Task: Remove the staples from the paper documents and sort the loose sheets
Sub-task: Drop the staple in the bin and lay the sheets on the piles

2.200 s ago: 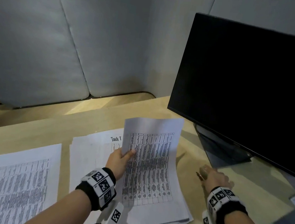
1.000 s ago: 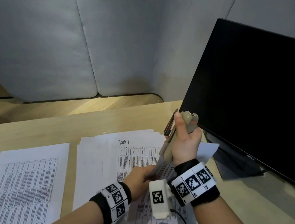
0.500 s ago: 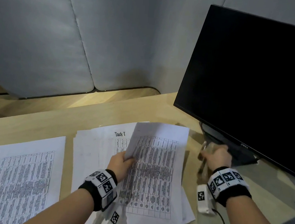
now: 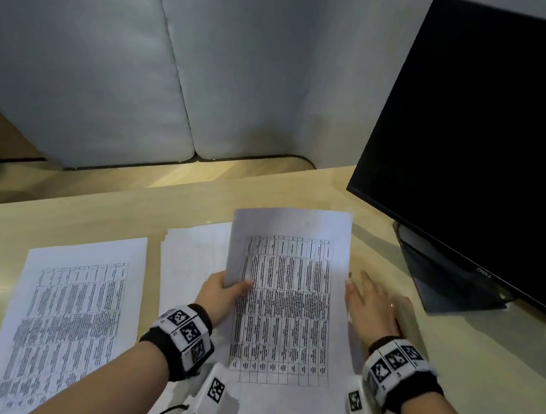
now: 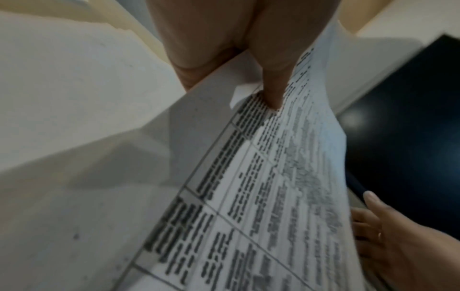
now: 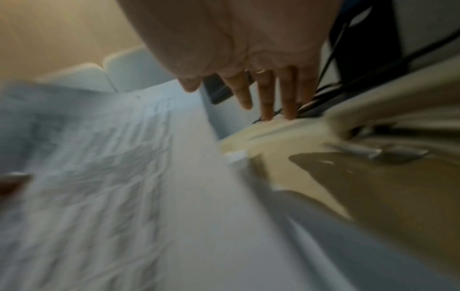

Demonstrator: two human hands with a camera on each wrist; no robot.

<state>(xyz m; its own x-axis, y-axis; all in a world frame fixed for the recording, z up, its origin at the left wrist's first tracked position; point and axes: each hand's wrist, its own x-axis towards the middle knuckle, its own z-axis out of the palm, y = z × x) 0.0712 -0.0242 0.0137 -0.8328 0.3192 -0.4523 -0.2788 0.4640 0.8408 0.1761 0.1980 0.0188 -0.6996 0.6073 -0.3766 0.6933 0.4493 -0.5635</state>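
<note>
Loose sheet at left: I see one printed page (image 4: 69, 313) lying flat on the pale wood-grain desk (image 4: 59, 216), white, covered in a dense black table.
Left grip: my left hand (image 4: 220, 294) pinches the left edge of a raised sheet (image 4: 288, 297), thumb (image 5: 273, 78) on the printed face, fingers curled underneath.
Held sheet: white paper with a ruled grid of small black text, lifted and gently bowed above the middle stack (image 4: 191, 258) of white pages.
Right grip: my right hand (image 4: 372, 306) is released, fingers (image 6: 266, 102) straight and spread, holding nothing, just beside the sheet's right edge; a ring shows on one finger.
Right side: a dark, glossy flat monitor (image 4: 493, 146) stands on its stand.
</note>
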